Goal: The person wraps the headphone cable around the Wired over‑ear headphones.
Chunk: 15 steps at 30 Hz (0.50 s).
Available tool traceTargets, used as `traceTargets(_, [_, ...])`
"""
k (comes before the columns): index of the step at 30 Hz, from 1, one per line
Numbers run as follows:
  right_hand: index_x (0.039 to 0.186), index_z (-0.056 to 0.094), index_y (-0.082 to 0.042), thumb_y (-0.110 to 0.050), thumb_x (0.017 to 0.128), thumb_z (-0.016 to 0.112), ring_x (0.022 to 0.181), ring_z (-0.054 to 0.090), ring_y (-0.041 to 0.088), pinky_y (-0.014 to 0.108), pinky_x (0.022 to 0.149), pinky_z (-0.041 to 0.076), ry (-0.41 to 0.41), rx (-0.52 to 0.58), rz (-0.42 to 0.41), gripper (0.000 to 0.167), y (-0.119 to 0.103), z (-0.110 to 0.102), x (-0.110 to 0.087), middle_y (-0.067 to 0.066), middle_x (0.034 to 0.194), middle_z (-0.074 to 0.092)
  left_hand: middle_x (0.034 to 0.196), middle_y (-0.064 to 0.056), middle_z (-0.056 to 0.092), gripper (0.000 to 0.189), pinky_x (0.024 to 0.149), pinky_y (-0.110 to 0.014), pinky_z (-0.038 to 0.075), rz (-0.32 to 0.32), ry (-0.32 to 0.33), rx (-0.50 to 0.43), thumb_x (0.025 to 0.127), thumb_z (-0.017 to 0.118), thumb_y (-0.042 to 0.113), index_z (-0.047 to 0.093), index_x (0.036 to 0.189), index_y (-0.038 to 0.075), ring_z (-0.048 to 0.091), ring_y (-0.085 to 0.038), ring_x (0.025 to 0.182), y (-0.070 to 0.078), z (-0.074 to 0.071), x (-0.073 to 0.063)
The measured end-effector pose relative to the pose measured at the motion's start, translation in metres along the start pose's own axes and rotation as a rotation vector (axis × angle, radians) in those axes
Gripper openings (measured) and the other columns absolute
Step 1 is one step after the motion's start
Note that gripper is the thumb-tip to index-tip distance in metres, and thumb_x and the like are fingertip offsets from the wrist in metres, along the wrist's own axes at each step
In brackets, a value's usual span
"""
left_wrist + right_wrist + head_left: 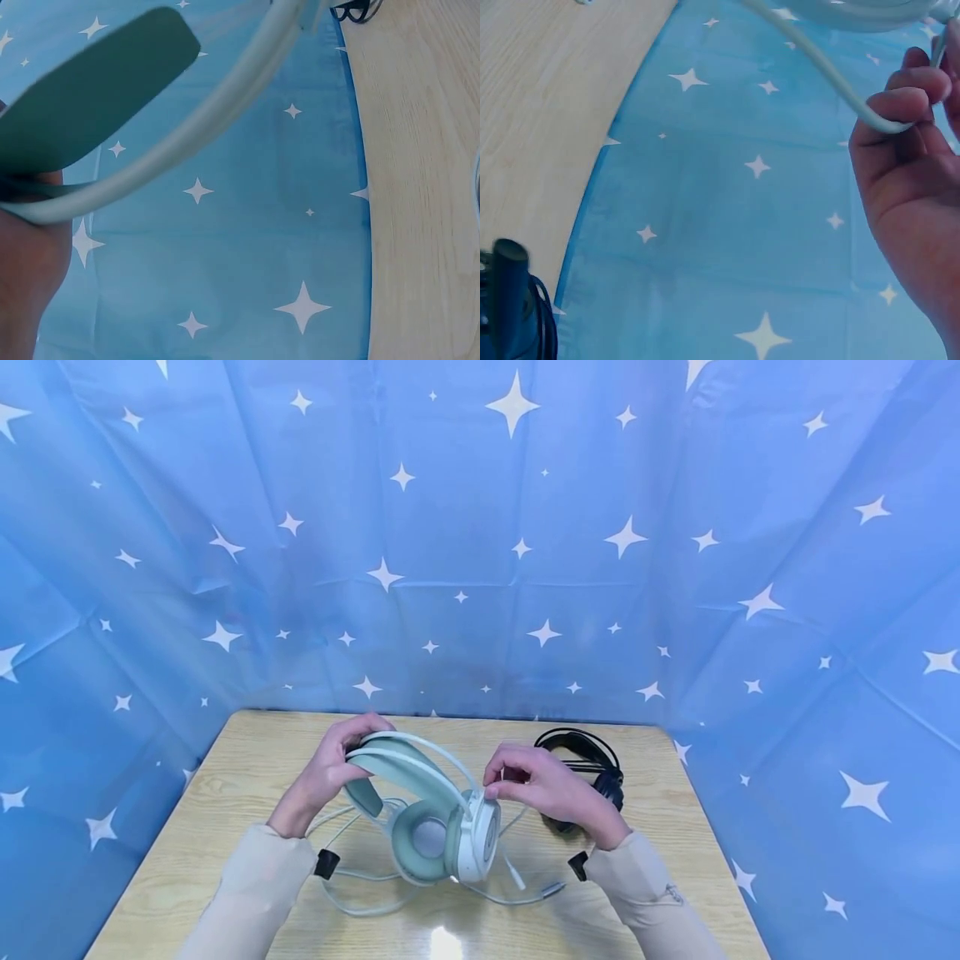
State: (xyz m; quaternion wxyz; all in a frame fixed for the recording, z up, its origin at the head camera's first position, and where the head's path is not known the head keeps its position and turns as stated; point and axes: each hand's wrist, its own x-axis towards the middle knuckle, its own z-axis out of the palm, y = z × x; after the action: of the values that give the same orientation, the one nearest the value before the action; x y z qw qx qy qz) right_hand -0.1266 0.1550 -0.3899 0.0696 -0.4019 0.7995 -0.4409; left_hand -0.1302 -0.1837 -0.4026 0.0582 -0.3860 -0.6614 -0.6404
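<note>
Pale green and white over-ear headphones (431, 777) are held tilted above the table, ear cups low. My left hand (330, 768) grips the top of the headband. In the left wrist view, the hand (34, 274) is partly cut off beside the green inner strap (105, 97) and pale outer tube (187, 142). At the upper edge of the nearer ear cup (480, 839), my right hand (547, 785) has its fingers curled. In the right wrist view, those fingers (900, 105) hold a slim pale curved piece (829, 71); whether tube or cable, I cannot tell.
Black headphones (577, 760) lie behind the right hand on the wooden table (247, 793). Pale cable loops (363, 910) spread below the held headphones, with a grey-ended lead (553, 889) towards the right. A blue star-patterned curtain (457, 527) surrounds the table.
</note>
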Motion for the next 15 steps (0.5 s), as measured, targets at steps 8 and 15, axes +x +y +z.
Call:
traceTargets(8, [0.084, 0.066, -0.026, -0.047, 0.095, 0.071, 0.063, 0.049, 0.008, 0.026, 0.059, 0.043, 0.108, -0.156, 0.256, 0.024, 0.016, 0.006, -0.002, -0.011, 0.073, 0.058, 0.097, 0.003, 0.069, 0.038, 0.078, -0.029, 0.048, 0.034, -0.022, -0.06, 0.076, 0.056, 0.0, 0.069, 0.11, 0.011, 0.06, -0.016, 0.078, 0.009, 0.0, 0.0])
traceTargets(15, [0.095, 0.074, -0.02, -0.029, 0.103, 0.065, 0.064, 0.047, 0.01, 0.028, 0.06, 0.043, 0.178, 0.0, 0.236, 0.016, 0.02, -0.004, -0.011, -0.005, 0.075, 0.056, 0.09, 0.006, 0.069, 0.042, 0.074, -0.026, 0.047, 0.006, 0.125, 0.011, 0.075, 0.055, -0.009, 0.071, 0.11, 0.008, 0.059, -0.011, 0.075, 0.025, -0.004, -0.001])
